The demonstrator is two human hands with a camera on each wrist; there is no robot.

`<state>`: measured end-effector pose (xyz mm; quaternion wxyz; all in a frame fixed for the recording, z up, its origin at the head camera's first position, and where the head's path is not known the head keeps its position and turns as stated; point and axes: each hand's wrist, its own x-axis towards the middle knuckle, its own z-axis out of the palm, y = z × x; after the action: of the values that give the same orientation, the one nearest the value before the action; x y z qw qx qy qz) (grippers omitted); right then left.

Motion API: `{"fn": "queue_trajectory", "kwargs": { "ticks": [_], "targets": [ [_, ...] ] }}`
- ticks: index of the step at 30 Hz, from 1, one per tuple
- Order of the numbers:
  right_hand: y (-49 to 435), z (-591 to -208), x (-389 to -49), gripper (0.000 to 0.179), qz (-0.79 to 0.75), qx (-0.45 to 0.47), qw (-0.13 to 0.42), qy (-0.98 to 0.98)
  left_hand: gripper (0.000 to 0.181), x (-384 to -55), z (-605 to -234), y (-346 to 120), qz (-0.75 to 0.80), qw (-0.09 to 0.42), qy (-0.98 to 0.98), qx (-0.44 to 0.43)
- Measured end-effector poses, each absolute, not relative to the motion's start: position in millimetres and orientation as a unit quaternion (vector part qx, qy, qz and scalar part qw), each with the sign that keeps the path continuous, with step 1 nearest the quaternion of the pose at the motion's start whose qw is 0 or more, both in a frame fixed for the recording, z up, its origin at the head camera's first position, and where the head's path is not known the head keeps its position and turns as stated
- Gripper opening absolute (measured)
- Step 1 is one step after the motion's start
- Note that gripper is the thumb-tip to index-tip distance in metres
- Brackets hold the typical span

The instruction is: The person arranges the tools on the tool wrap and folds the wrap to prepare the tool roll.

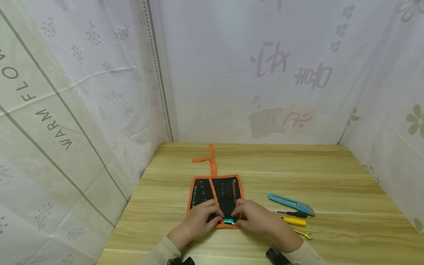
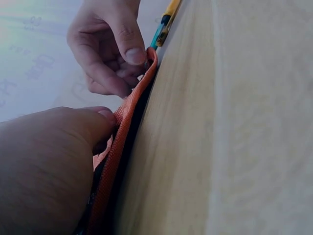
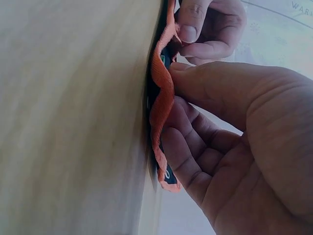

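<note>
A black tool pouch (image 1: 227, 206) with orange trim lies spread out between my two hands. My left hand (image 1: 200, 220) bends over its lower middle; in the left wrist view the thumb and fingers pinch the orange edge (image 2: 128, 115). From the right, my right hand (image 1: 255, 217) grips the same lower border, its thumb on the pouch's face in the right wrist view. A shiny green tool, like a wrench (image 1: 229, 221), shows between both hands' fingertips. Its ends are hidden by fingers and fabric.
Right of the pouch lie a teal utility knife (image 1: 291, 203), a black-handled screwdriver (image 1: 297, 214), a yellow-handled tool (image 1: 294, 221) and a yellow wrench (image 1: 304, 234). Orange ties (image 1: 212, 162) stretch from the pouch's far edge over the wooden table (image 1: 159, 176). Printed curtains (image 1: 212, 73) surround the table.
</note>
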<state>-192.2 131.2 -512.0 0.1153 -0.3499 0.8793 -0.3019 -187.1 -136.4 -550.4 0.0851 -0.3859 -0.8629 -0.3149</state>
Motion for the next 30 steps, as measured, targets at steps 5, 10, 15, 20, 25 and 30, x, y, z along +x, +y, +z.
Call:
{"fn": "queue_trajectory", "kwargs": {
  "ticks": [5,10,15,20,25,30],
  "targets": [
    [137.3,-511.6,-192.7,0.019,-0.31,-0.341,0.106,0.881,0.007,-190.9,-551.0,-137.8,-0.286,0.106,-0.875,-0.377],
    [145.5,-509.0,-194.0,0.019,-0.321,-0.333,0.099,0.881,0.011,-195.5,-549.4,-140.5,-0.265,0.095,-0.887,-0.367],
    [157.6,-508.7,-195.5,0.02,-0.345,-0.314,0.096,0.879,0.017,-198.2,-546.9,-143.0,-0.249,0.067,-0.895,-0.364],
    [173.4,-509.6,-198.8,0.022,-0.357,-0.284,0.088,0.886,0.018,-198.9,-543.9,-144.6,-0.244,0.046,-0.898,-0.363],
    [190.8,-507.0,-202.8,0.02,-0.363,-0.257,0.071,0.893,0.016,-199.5,-542.3,-145.2,-0.25,0.037,-0.899,-0.358],
    [210.1,-508.4,-203.8,0.018,-0.372,-0.244,0.034,0.895,0.012,-199.9,-543.0,-144.8,-0.249,0.036,-0.9,-0.355]
  ]
}}
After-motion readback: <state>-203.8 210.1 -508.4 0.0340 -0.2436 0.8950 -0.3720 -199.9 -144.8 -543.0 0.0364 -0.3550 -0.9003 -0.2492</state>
